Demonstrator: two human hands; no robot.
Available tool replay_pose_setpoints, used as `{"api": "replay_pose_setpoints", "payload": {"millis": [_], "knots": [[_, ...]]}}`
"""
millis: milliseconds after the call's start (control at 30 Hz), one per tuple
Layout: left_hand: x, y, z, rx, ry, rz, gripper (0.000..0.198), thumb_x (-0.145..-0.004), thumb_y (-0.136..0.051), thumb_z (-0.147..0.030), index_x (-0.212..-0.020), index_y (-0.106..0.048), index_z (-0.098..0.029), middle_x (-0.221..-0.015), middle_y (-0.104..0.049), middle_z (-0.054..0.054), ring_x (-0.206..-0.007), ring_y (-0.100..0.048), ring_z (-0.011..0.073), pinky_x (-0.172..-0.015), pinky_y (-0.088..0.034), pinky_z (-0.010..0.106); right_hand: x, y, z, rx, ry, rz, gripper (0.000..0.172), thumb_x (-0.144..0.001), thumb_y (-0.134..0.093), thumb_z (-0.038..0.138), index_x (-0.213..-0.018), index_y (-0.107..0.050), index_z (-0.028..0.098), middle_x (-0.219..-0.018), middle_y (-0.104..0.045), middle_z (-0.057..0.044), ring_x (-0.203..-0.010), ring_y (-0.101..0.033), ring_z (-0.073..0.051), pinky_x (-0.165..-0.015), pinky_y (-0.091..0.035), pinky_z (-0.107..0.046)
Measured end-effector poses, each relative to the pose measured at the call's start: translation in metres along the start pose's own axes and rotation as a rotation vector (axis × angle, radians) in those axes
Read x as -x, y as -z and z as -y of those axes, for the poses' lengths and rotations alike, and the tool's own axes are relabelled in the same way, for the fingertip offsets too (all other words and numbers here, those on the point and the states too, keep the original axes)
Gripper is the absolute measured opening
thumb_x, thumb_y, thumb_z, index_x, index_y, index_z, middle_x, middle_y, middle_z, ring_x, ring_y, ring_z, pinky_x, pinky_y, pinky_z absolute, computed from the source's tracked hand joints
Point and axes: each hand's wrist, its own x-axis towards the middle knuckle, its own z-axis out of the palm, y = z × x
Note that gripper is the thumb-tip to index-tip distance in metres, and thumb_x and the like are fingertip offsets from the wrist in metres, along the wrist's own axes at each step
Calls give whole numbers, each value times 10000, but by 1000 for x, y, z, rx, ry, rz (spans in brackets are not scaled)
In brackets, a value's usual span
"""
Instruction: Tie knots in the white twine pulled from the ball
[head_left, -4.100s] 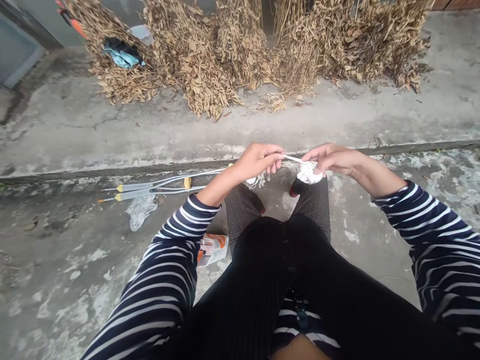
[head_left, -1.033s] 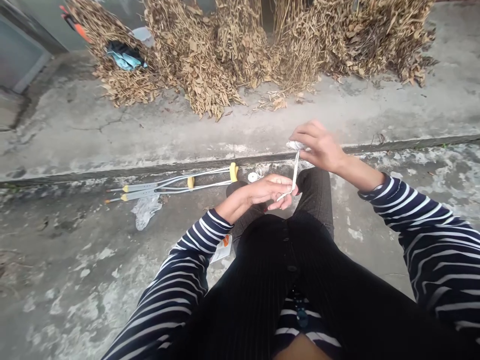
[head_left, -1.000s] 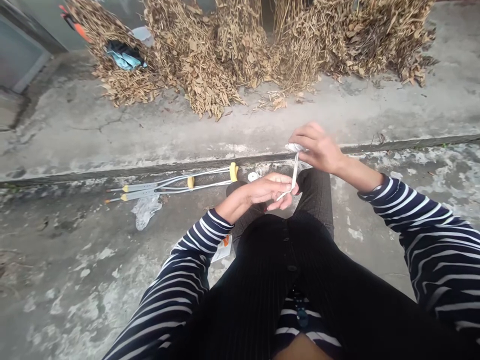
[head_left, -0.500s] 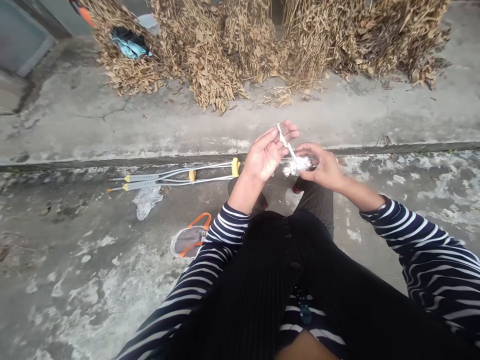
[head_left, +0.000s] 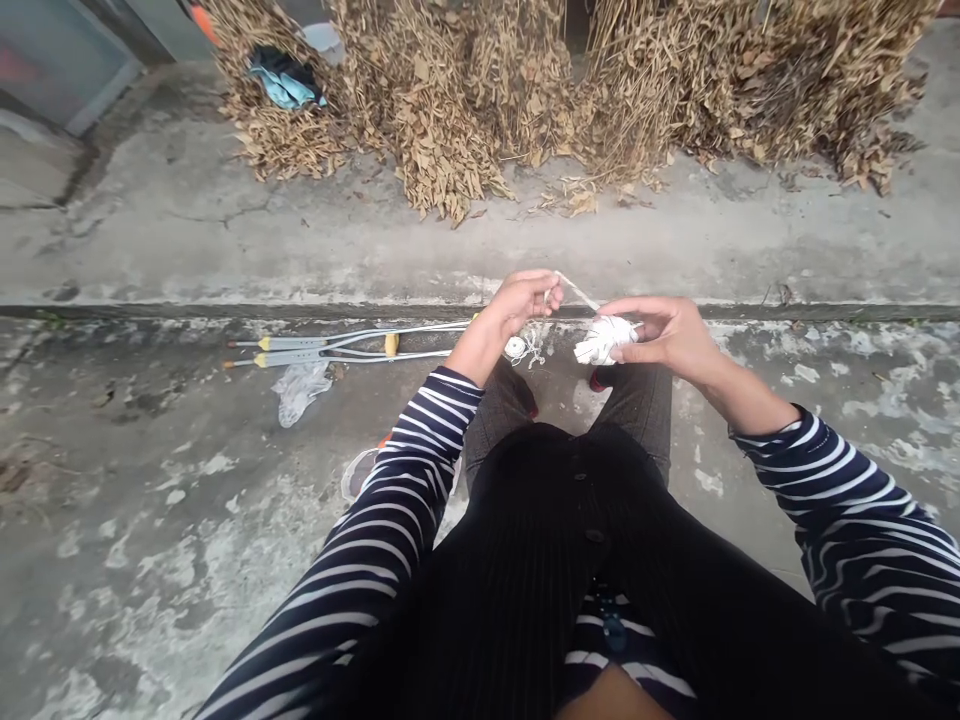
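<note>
My right hand (head_left: 671,340) grips a white wound bundle of cord (head_left: 606,341) between thumb and fingers. A white strand (head_left: 576,289) runs from the bundle up to my left hand (head_left: 523,302), whose fingers are closed on its end. The strand looks stretched between the two hands. Below my left hand, a small coil of white cord (head_left: 516,348) with loose loops lies on the ground near my feet.
A pair of crutches (head_left: 360,345) lies on the ground to the left, with a clear plastic bag (head_left: 301,388) beside it. A bag (head_left: 360,474) is partly behind my left sleeve. Dried plants (head_left: 465,110) are heaped on the raised concrete ledge (head_left: 337,255).
My left hand has turned from open palm to closed fingers and moved slightly left and down. The strand now spans between the hands, and the small coil on the ground has come into view.
</note>
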Motion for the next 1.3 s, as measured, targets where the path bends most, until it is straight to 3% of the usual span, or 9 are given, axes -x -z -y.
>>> {"api": "replay_pose_setpoints", "payload": {"millis": [200,333,467,567,733,933,1033,1100,1300], "knots": [[-9,9,31,-328,213,349,266,-849,-836,-339,-762,-750,-104,-621,-716,97,-424,-594,113,-423,-438,198,-15,0,8,20,68,-41,425,-562,-980,240,-950,-809,224,-890,-739,-21,-668,-643,-158,-572,-623,-325],[7,-5,38,-260,302,635,402,-793,-875,-478,-833,-758,-96,-712,-755,143,-466,-627,129,-431,-448,206,-31,9,7,89,130,-129,402,-595,-940,219,-967,-787,224,-907,-732,-27,-778,-686,-207,-562,-630,-339],[23,-17,47,-109,336,732,420,-780,-863,-498,-816,-723,-103,-761,-765,159,-544,-675,158,-464,-493,224,-45,16,5,43,83,-132,410,-603,-920,197,-987,-776,210,-857,-724,-24,-766,-699,-217,-576,-638,-366],[26,-15,53,-72,260,666,384,-800,-826,-475,-883,-756,-107,-1023,-795,220,-866,-775,243,-576,-577,248,-49,13,6,14,65,-133,430,-611,-923,212,-1009,-762,206,-876,-726,-29,-774,-705,-218,-610,-655,-392],[23,-15,46,-50,-108,270,431,-787,-810,-247,-1204,-743,-158,-1360,-718,176,-1204,-712,265,-792,-636,292,-49,1,7,48,128,-151,434,-622,-914,219,-1023,-747,221,-949,-739,-38,-872,-706,-227,-644,-669,-387],[33,-46,24,-128,-388,-98,358,-747,-787,-66,-1088,-723,-153,-1008,-798,54,-969,-750,176,-845,-586,250,-51,-7,3,46,131,-148,446,-620,-910,243,-1031,-738,224,-985,-752,-45,-867,-710,-235,-640,-672,-397],[40,-58,23,-245,-380,-159,97,-808,-700,-47,-786,-683,-140,-676,-708,-6,-656,-674,120,-678,-530,211,-51,-11,0,-1,112,-174,444,-618,-905,244,-1032,-745,224,-976,-757,-45,-825,-719,-236,-646,-676,-416],[42,-60,25,-260,-394,-156,213,-881,-612,-70,-682,-628,-145,-613,-672,-7,-545,-609,92,-584,-478,196,-51,-13,-3,-50,86,-195,455,-608,-905,243,-1035,-749,225,-980,-763,-44,-794,-723,-232,-644,-676,-420],[36,-46,29,-341,-385,-25,227,-961,-588,-210,-769,-682,-133,-706,-730,33,-532,-612,82,-470,-394,164,-40,-17,-10,-273,-88,-298,406,-583,-905,235,-967,-775,211,-969,-780,-36,-727,-702,-171,-653,-650,-339]]}}
